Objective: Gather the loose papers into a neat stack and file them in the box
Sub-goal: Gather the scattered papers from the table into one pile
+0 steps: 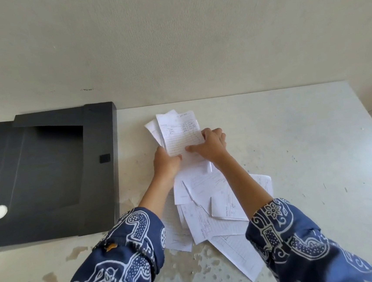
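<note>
— Blue patterned sleeves point(128, 255) reach out; what do the hands hold?

— Both the left hand point(165, 163) and right hand point(210, 145) have fingers point(192, 148) pinching a small bundle of papers point(178, 133) above the bench point(295, 153). Loose papers point(209, 209) lie scattered beneath the forearms.

— And the box?

— The black box point(47, 172) lies open, left of the papers.

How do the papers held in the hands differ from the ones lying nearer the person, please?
The held papers are gripped by the left hand and right hand; the loose papers lie untouched on the table. The held ones are roughly bunched together, the loose ones fanned at mixed angles. Both are white, lined, handwritten sheets, outside the black box.
</note>
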`<state>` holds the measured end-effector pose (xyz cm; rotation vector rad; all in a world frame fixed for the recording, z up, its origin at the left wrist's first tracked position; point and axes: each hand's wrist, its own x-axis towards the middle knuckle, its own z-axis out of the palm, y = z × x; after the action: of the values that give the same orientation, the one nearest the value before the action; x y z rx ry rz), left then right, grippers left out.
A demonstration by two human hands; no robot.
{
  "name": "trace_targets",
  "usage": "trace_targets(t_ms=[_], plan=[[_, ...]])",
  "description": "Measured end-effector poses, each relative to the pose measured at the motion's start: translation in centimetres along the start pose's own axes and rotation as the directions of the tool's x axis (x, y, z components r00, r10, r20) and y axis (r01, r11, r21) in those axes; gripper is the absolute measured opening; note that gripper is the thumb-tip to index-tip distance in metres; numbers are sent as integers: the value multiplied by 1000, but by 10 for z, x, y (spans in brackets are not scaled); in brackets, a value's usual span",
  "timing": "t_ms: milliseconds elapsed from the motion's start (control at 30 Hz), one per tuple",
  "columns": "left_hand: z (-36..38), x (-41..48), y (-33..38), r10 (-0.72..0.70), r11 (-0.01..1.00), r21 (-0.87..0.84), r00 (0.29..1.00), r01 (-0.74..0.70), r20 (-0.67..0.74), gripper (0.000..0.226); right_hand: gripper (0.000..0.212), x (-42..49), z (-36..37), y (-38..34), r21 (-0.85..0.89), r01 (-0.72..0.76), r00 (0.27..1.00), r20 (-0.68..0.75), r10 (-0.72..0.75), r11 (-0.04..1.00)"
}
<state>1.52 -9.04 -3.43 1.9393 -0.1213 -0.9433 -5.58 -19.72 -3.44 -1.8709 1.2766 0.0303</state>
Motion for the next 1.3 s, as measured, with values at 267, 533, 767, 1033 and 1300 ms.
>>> trace_targets(t_ms=[267, 533, 767, 1033, 1300], plan=[[-16, -12, 3, 128, 943, -319, 988, -93, 91, 42, 66, -3, -22, 1, 459, -65, 985, 174, -18, 886], [-27, -18, -8, 44, 998, -52, 997, -40, 59, 60, 30, -8, -33, 12, 654, -64, 978, 193, -84, 754], [-24, -26, -19, 41, 997, 63, 992, -49, 116, 37, 25, -14, -38, 14, 737, -10, 999, 32, -20, 676], [-30, -24, -16, 67, 987, 128, 971, -98, 231, 35, 22, -9, -69, 15, 830, 171, 949, -284, 138, 530], [-28, -16, -8, 78, 868, 421, 911, -262, 406, 44, 27, -14, -90, 13, 923, 312, 919, -354, 175, 225]])
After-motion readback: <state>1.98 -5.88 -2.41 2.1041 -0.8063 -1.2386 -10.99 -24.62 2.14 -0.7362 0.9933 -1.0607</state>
